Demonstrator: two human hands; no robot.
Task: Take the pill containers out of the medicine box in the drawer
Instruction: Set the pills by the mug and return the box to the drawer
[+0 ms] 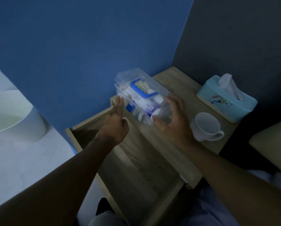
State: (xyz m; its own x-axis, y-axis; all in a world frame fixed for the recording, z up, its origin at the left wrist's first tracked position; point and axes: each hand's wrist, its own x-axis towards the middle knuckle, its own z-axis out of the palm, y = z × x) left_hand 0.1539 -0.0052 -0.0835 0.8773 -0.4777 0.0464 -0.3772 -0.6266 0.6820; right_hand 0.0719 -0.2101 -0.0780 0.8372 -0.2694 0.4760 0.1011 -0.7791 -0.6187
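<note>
Two hands frame a clear plastic medicine box [141, 98] at the centre of the frame, where it sits on the left end of a wooden nightstand top [183, 95], hard against the blue wall. The left hand [115, 123] is flat and open, fingers straight, its fingertips touching or just beside the box's left side. The right hand [174, 118] is spread and curled around the box's near right corner, seemingly pressing it rather than clamped shut (motion blur there makes the exact contact hard to read). The box's clear lid looks raised at the back, with the blue handle [141, 90] lying across the top. Inside, white pill containers [157, 99] and packets are packed tightly; none is out yet.

Below the hands, in the lower middle of the frame, the drawer [136, 162] stands pulled open, and it looks bare inside.

My guess is that the box is being steadied before a container is picked out. The risks come from crowding. A white mug [205, 126] stands just beside the right wrist, and a pale blue tissue box [226, 101] sits farther to the upper right; a careless sweep of the right forearm could knock the mug over. The box also rests close to the nightstand's front edge above the open drawer, so a push toward the lower left could tip it in and spill its contents.
</note>
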